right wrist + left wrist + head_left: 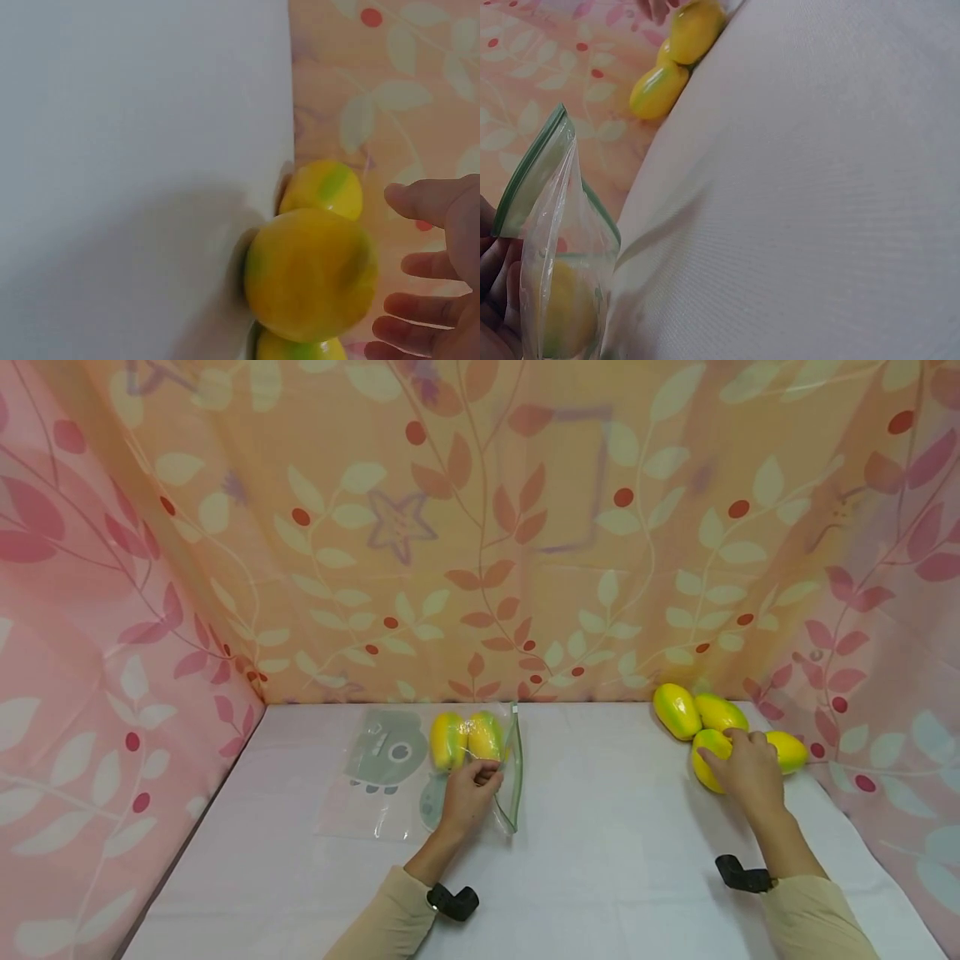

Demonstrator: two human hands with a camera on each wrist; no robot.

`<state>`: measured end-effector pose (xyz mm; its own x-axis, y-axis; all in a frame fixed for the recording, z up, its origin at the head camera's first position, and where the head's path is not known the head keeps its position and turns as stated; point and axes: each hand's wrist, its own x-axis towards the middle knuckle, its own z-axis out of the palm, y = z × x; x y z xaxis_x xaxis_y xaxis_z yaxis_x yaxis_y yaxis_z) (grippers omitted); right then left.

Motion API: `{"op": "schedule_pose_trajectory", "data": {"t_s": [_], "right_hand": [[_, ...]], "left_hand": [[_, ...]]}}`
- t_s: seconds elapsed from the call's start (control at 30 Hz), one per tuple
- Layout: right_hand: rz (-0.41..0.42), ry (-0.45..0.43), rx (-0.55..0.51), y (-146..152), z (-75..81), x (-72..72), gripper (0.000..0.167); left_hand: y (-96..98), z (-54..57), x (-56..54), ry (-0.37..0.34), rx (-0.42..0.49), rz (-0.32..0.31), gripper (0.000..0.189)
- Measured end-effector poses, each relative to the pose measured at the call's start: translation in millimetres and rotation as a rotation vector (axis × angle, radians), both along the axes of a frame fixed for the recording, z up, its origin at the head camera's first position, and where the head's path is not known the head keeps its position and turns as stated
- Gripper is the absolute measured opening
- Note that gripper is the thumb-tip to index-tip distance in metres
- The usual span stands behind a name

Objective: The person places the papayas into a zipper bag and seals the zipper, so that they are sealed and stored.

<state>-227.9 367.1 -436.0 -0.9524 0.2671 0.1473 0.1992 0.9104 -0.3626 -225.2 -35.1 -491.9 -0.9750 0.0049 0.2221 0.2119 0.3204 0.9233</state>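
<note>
A clear zip bag (386,747) with a grey-green cartoon print and a green zip edge lies at the back of the table. Inside it, two yellow-green mangoes (447,742) sit side by side. My left hand (471,789) pinches the bag near its mouth, which gapes in the left wrist view along the green zip strip (529,169). At the back right, several more mangoes (677,712) are bunched together. Over the nearest mango (311,274) my right hand (752,772) hovers, its thumb and fingers spread apart in the right wrist view.
A white cloth (600,860) covers the table. Patterned fabric (480,527) hangs behind the table's back edge, and pink leafy fabric (885,693) stands at both sides. The grouped mangoes lie close to the back right corner.
</note>
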Motion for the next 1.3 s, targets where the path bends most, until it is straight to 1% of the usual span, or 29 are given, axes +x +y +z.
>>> {"op": "schedule_pose_trajectory", "data": {"t_s": [0.13,0.37,0.5,0.67,0.83,1.13,1.3], "right_hand": [[-0.017,-0.025,0.016,4,-8.6,-3.8,0.073],[-0.059,-0.053,0.0,1,-13.9,-6.3,0.077],[-0.049,-0.054,0.007,0,-17.0,-6.7,0.074],[-0.03,-0.036,0.027,-3,-19.3,-6.1,0.069],[-0.024,-0.042,0.03,-4,-18.7,-5.4,0.072],[-0.047,-0.063,-0.024,-4,-18.6,-5.2,0.075],[-0.058,-0.071,-0.063,-3,-19.0,-2.9,0.076]], "left_hand": [[0.2,0.2,-0.4,-0.003,0.0,0.002,0.017],[0.4,0.0,-0.1,-0.006,0.013,-0.003,0.018],[0.4,-2.3,-0.7,0.0,0.021,-0.007,0.017],[0.4,-5.2,-1.1,-0.012,0.021,-0.012,0.018],[0.3,-5.7,-1.1,-0.014,0.013,-0.009,0.017],[-0.2,-3.7,0.0,-0.033,0.006,-0.011,0.02],[-0.5,-3.6,0.5,-0.026,0.006,-0.013,0.02]]}}
